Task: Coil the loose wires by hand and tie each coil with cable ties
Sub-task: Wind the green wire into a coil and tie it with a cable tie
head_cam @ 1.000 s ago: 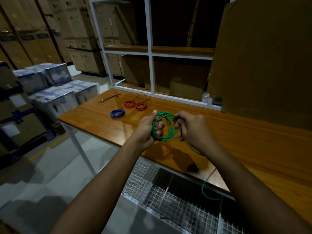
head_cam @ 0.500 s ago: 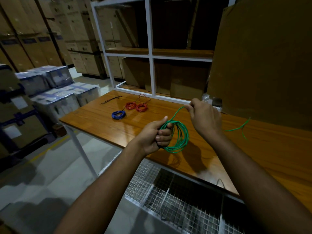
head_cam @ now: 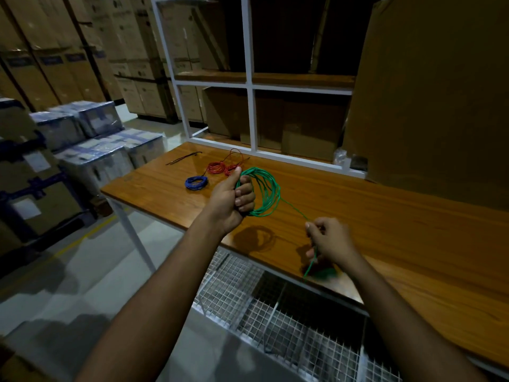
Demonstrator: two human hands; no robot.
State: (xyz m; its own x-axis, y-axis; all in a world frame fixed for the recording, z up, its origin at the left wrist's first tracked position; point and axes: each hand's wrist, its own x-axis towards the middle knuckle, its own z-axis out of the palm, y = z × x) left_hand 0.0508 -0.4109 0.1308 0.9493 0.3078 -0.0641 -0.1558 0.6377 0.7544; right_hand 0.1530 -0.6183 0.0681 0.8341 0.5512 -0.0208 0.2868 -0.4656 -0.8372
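The place is a dim storeroom with a wooden table (head_cam: 385,216) that runs from 10 o'clock down to 4 o'clock. Its near edge is just under both hands, and below this edge sits a wire mesh shelf (head_cam: 275,312). The table's left corner is at 9 o'clock, and beyond it the grey floor (head_cam: 68,285) is open.

The left hand (head_cam: 231,199) is held above the table near the centre, thumb pointing up, fingers curled tight around the green wire coil (head_cam: 264,191). The coil hangs as several loops on the right side of this fist. From the coil one strand of green wire goes down toward 4 o'clock to the right hand (head_cam: 327,241). This hand pinches the strand between thumb and fingertips, and the free tail (head_cam: 311,264) hangs below it, blurred, over the table edge.

Farther out, at 11 o'clock from the left hand, a blue wire coil (head_cam: 196,182) lies on the table. Just behind it lie red wire coils (head_cam: 221,168), partly hidden by the left thumb. Black cable ties (head_cam: 183,158) lie near the far left corner.

Behind the table stands a white shelf frame (head_cam: 249,86); its compartments hold brown cardboard boxes (head_cam: 308,133). A big cardboard sheet (head_cam: 440,92) leans at 2 o'clock. At 9 o'clock are wrapped boxes (head_cam: 91,150) on the floor.
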